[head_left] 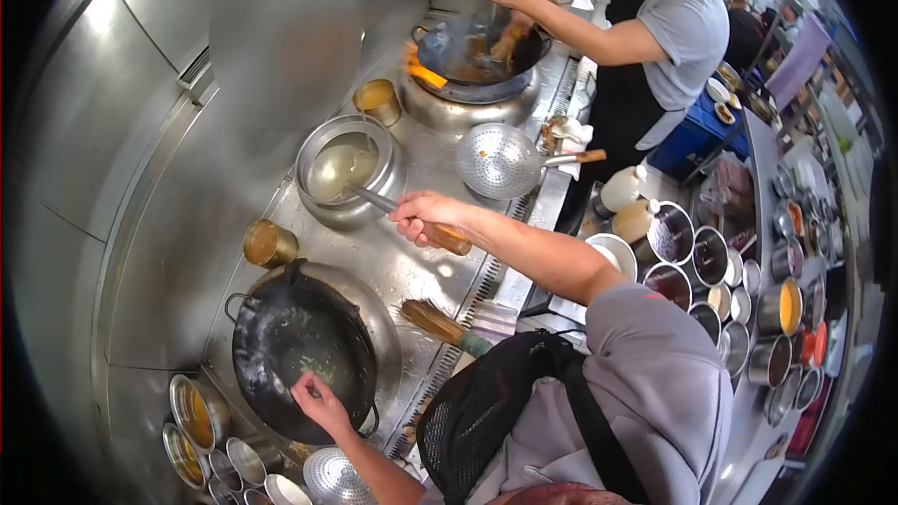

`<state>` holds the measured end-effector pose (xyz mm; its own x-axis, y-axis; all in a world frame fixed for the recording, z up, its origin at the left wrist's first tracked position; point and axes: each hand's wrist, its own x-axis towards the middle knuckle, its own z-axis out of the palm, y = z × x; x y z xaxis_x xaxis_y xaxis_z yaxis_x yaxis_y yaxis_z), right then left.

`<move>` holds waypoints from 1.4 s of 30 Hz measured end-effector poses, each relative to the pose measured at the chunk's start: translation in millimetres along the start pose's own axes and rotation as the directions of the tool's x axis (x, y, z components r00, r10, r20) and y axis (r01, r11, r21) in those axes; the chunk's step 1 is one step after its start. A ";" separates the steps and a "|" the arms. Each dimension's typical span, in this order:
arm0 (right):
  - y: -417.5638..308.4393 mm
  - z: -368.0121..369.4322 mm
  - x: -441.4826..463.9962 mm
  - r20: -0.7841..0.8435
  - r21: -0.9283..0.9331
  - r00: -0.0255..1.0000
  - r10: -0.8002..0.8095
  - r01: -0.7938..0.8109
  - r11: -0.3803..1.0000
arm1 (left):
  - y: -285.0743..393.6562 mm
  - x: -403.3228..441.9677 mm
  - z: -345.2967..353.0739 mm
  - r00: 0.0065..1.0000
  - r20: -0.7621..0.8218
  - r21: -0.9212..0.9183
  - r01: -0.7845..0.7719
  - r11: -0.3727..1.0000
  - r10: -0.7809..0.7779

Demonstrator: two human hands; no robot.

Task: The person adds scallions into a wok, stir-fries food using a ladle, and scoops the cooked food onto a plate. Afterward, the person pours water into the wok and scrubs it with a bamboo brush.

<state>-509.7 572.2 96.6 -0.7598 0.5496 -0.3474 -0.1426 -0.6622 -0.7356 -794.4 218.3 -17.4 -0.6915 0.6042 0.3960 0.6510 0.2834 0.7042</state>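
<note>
A ladle (374, 198) with a wooden handle is gripped in my right hand (427, 219). Its bowl dips into pale liquid in a round metal pot (388, 189). Over the near edge of a dark wok (267, 341) is my left hand (318, 399), its fingertips pinched together; what they hold, if anything, is too small to tell. Small pale bits lie in the bottom of the wok, which sits on a round metal burner ring.
A perforated strainer (498, 161) and a bamboo brush (432, 320) lie on the steel counter. Metal containers (199, 414) stand beside the wok. Behind, a co-worker (678, 37) is at another wok (482, 92). Several seasoning pots (670, 232) stand at the right.
</note>
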 end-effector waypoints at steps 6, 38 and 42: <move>4.4 49.0 -71.4 0.246 0.073 0.940 0.238 -0.263 0.962 | 46.9 -1.6 6.3 0.992 0.012 -0.106 -0.126 0.986 0.128; 257.1 72.2 -60.5 0.190 -0.980 0.975 -0.119 0.196 0.041 | 55.6 -135.9 -120.9 0.983 -0.177 -0.404 -0.027 0.914 -0.050; 282.9 7.4 -84.9 -0.222 -0.961 0.969 -0.109 -0.236 -0.141 | 34.3 -114.5 -170.5 0.947 -0.309 -0.359 -0.027 0.933 -0.092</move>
<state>-490.3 334.4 -77.7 -0.5798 0.7176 -0.3858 0.8094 0.4535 -0.3730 -746.3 31.9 61.9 -0.8110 0.3163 0.4923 0.5133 -0.0193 0.8580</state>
